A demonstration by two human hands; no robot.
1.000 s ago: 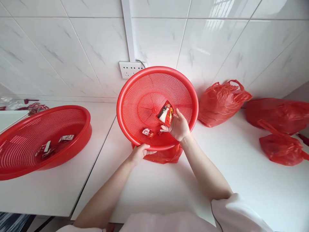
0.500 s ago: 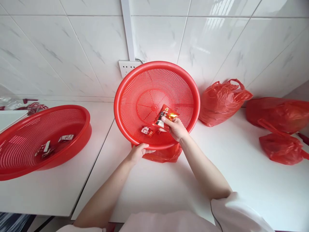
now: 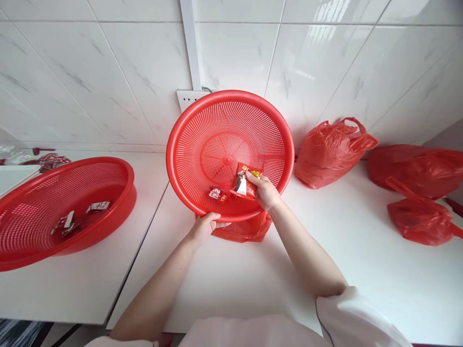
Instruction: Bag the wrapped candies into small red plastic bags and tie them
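Observation:
A round red mesh basket is tilted up toward me against the tiled wall. My left hand grips its near rim from below. My right hand reaches inside the basket, fingers closed on a red printed packet low against the mesh. A smaller red and white packet lies loose in the basket's bottom, left of my right hand. A crumpled red plastic bag lies under the basket's lower edge.
A second red mesh basket sits flat at the left with a few small packets in it. Red plastic bags lie at the right, one near the wall and more farther right. A wall socket is behind the tilted basket.
My right hand has lowered the red packet from near the basket's centre down toward its bottom. The basket has tipped a little more upright and shifted slightly left.

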